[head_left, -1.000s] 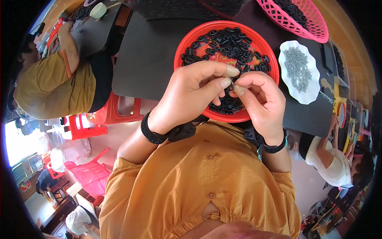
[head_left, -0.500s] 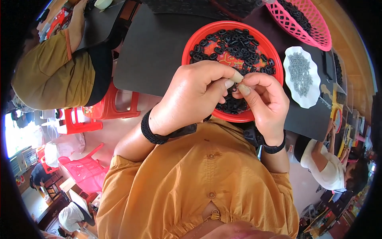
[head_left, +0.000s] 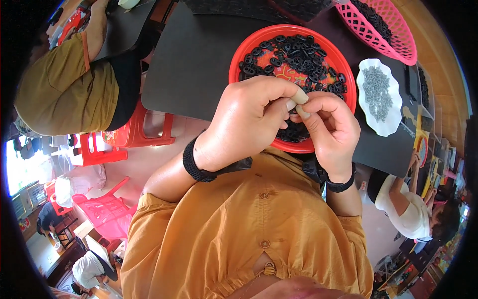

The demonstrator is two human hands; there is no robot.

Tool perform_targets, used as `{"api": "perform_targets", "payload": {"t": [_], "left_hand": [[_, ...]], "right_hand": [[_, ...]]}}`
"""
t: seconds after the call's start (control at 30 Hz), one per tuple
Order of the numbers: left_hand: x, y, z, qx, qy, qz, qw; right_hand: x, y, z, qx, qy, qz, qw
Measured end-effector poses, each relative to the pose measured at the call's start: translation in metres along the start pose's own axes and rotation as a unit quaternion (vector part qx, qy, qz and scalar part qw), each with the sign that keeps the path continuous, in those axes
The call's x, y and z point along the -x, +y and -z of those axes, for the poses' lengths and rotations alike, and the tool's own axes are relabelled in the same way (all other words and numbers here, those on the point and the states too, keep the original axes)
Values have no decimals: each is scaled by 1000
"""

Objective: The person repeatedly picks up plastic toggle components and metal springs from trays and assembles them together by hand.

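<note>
1. Left hand (head_left: 244, 117) and right hand (head_left: 334, 132) meet, fingers (head_left: 300, 95) pinched closed; what's between, I can't tell!
2. Just beyond, black pieces (head_left: 302, 59) crowd the red tray (head_left: 350, 74).
3. White dish (head_left: 382, 129) of grey bits (head_left: 377, 93), right.
4. Far right, pink basket (head_left: 409, 50)!

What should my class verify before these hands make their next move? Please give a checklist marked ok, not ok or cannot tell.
1. Left hand and right hand brought together: ok, fingertips meet over the red round tray.
2. Item between the fingers identifiable: cannot tell, hidden by the grip.
3. Black two-holed oval pieces neatly arranged: not ok, scattered and heaped.
4. Small grey pieces contained: ok, piled in the white wavy-edged dish.
5. Pink lattice basket away from the hands: ok, beyond the tray's far right.
</note>
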State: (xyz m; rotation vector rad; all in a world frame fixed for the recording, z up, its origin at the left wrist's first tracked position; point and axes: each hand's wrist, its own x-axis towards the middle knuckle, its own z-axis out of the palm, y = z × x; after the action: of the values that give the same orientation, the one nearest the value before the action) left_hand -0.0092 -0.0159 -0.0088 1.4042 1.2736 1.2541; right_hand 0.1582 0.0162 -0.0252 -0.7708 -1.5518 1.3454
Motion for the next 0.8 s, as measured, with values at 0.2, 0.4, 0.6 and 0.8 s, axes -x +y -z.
{"api": "perform_targets", "payload": {"t": [0.2, 0.4, 0.6, 0.8], "left_hand": [[-2, -2, -1, 63, 2, 40, 997], [-20, 8, 12, 53, -67, 97, 992], [-31, 3, 12, 117, -88, 102, 984], [-20, -16, 26, -177, -110, -56, 976]], "right_hand": [[-1, 5, 6, 21, -10, 43, 999], [-10, -12, 12, 12, -31, -45, 998], [-20, -15, 22, 73, -63, -83, 992], [-19, -8, 39, -39, 2, -137, 990]]}}
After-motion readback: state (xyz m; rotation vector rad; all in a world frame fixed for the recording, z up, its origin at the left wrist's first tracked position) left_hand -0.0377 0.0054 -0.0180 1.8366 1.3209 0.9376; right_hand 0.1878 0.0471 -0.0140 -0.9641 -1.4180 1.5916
